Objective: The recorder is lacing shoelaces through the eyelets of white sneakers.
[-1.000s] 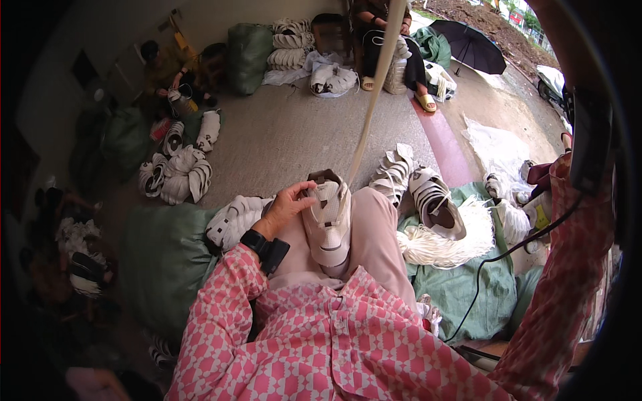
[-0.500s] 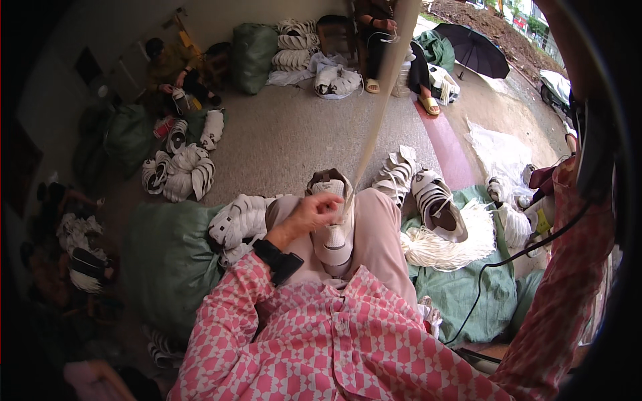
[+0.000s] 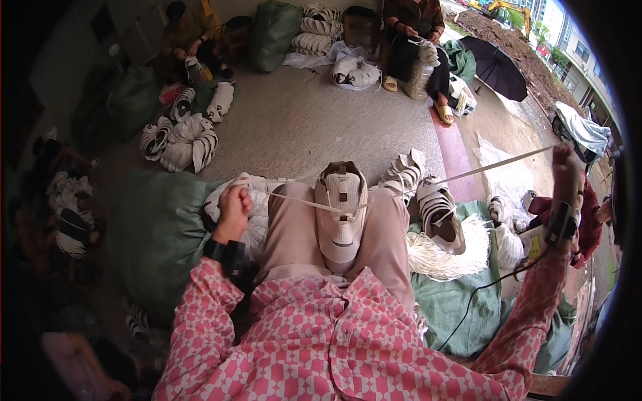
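The left hand (image 3: 235, 208) and right hand (image 3: 567, 167) grip a pale lace (image 3: 481, 169) taut across a shoe (image 3: 340, 237), where even pulling seems best

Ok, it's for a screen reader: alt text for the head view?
Left hand and raised right hand hold a white lace taut over a pale shoe between a seated person's thighs; white shoe uppers and green sacks sit nearby.

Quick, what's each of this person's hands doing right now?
Left hand: closed, holding one side of the pale lace.
Right hand: closed, holding the lace's other side, out to the right.
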Available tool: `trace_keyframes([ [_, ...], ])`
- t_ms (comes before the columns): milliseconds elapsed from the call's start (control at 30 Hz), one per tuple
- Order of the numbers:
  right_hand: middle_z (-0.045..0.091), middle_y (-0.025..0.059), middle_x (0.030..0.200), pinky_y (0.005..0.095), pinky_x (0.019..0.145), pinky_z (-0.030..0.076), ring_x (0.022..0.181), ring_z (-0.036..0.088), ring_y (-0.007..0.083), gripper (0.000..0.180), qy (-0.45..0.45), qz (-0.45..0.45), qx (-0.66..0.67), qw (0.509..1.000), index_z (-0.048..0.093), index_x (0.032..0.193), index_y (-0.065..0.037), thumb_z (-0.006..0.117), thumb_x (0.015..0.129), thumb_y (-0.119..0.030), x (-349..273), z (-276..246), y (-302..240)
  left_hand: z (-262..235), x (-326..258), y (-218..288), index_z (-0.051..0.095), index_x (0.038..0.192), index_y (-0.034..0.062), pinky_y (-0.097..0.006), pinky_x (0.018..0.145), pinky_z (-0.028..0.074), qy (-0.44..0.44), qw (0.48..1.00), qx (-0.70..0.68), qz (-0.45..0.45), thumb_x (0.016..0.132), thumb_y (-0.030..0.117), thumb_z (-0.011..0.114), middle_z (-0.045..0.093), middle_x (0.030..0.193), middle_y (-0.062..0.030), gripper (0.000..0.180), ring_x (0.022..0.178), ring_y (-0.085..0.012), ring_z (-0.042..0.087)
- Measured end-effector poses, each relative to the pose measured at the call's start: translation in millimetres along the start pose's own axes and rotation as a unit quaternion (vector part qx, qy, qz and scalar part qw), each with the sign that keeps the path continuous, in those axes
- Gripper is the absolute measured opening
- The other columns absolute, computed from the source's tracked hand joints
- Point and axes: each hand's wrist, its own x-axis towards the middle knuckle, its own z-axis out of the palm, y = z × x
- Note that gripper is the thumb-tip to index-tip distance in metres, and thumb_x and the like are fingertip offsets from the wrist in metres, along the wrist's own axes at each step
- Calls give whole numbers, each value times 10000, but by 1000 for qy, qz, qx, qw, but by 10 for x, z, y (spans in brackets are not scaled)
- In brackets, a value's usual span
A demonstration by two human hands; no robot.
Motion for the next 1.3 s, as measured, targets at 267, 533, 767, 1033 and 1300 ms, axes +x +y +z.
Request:
trace_keyframes([
  [267, 671, 96, 813, 252, 468, 491, 524, 585, 128, 156, 446, 154, -241, 848, 592, 1028, -36, 562, 922, -147, -465, 3512, 2041, -173, -227, -70, 647, 899, 43, -319, 536, 462, -193, 746, 636, -44, 872, 232, 634, 615, 692, -79, 191, 603, -220, 604],
  [533, 677, 125, 805, 368, 695, 498, 748, 663, 295, 165, 21, 277, -501, 820, 656, 915, -73, 576, 873, -211, -453, 4864, 2951, 1394, -431, -721, 635, 899, 23, -352, 710, 481, -415, 684, 414, 434, 822, 43, 634, 617, 828, -111, 79, 804, -284, 609],
  [767, 684, 109, 798, 370, 676, 499, 750, 668, 293, 184, 5, 259, -475, 841, 664, 929, -81, 571, 874, -230, -497, 4916, 2942, 1540, -324, -885, 627, 851, 6, -264, 622, 459, -472, 734, 437, 219, 771, 57, 683, 554, 767, -42, 110, 673, -115, 550],
  [1033, 674, 47, 748, 283, 611, 482, 659, 616, 129, 168, 37, 286, -377, 880, 657, 873, -2, 609, 862, -162, -450, 4947, 2952, 1593, -334, -892, 643, 821, 10, -246, 609, 437, -498, 737, 431, 155, 750, 30, 657, 536, 760, -16, 75, 666, -97, 515],
  [1300, 655, 21, 712, 264, 517, 431, 587, 583, 126, 138, 124, 433, -223, 864, 644, 843, -45, 653, 831, -182, -421, 4979, 2992, 1594, -328, -969, 644, 794, 28, -292, 627, 469, -499, 706, 467, 187, 717, 48, 632, 559, 787, -63, 81, 669, -162, 567],
])
